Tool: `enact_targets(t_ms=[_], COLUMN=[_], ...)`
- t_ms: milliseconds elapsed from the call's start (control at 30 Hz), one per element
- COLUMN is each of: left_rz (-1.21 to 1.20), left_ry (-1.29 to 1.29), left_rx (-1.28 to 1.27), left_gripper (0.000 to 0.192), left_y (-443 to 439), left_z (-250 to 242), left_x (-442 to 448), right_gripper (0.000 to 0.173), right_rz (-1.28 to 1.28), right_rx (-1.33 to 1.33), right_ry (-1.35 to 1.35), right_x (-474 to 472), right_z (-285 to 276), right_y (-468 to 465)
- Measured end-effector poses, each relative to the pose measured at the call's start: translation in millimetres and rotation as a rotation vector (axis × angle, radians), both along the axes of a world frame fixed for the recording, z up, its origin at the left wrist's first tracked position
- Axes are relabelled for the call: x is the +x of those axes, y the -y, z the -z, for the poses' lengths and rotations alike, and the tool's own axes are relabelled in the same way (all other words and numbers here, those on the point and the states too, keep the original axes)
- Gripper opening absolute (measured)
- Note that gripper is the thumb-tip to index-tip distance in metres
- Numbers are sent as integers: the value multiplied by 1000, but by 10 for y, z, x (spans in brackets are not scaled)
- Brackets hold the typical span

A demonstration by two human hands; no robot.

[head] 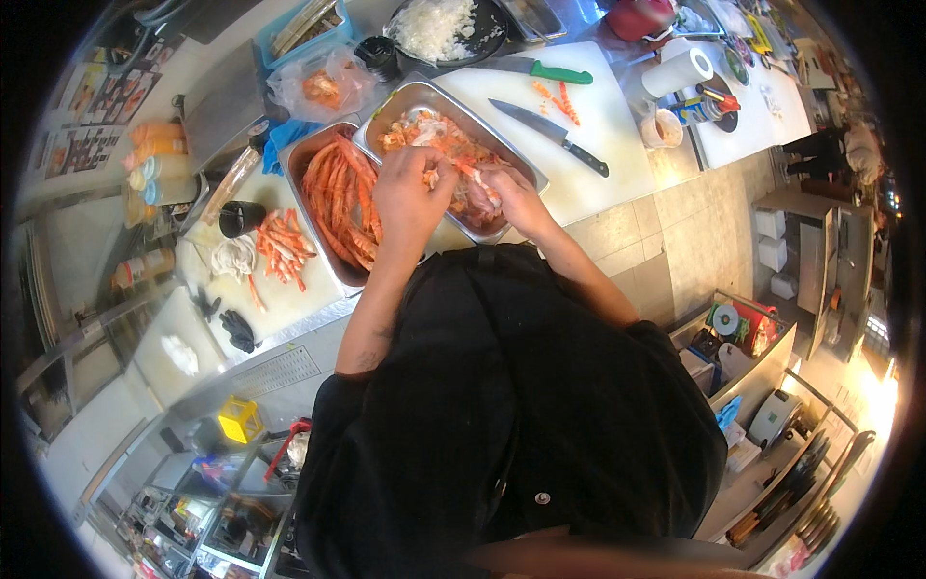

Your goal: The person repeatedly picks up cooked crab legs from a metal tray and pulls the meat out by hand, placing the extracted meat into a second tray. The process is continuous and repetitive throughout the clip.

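Observation:
Both my hands are over a steel tray [532, 174] that holds orange and white crab shell and meat pieces [427, 130]. My right hand [517, 199] grips a red and white piece of crab leg [474, 176], its end toward my left hand. My left hand [414, 189] has its fingers bent together beside an orange-white scrap; whether it pinches that scrap is hidden. Left of it, a second steel tray [316, 250] holds long orange crab legs [334, 192]. Farther left, shelled crab leg meat [283, 246] lies piled on a white cutting board [278, 318].
A black-handled knife [553, 137] and a green-handled knife [539, 70] lie on the right cutting board [615, 174]. Behind the trays stand a plastic bag [322, 79] and a black pan [495, 32] of chopped white food. A crumpled cloth [233, 258] and black gloves [237, 331] lie left.

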State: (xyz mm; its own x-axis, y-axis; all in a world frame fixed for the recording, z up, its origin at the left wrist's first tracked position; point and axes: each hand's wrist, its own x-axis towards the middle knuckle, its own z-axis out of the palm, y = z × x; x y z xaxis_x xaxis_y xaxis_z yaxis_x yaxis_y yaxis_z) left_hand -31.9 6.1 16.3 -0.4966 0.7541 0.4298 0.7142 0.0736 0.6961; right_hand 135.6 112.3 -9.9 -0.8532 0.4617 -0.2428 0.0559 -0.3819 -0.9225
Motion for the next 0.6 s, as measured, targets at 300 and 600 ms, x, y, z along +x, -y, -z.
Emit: enact_targets(t_ms=[300,600], left_rz=[38,460], left_ry=[-202,-1], left_rx=[-401,-34], left_gripper=[9,13], left_y=[-35,-192], left_z=[231,54], left_x=[-367,-174], right_gripper=[42,31], right_rz=[112,-140], right_rx=[-63,382], right_ry=[-45,197], right_x=[91,241], right_z=[-37,-37], right_y=[-8,-266])
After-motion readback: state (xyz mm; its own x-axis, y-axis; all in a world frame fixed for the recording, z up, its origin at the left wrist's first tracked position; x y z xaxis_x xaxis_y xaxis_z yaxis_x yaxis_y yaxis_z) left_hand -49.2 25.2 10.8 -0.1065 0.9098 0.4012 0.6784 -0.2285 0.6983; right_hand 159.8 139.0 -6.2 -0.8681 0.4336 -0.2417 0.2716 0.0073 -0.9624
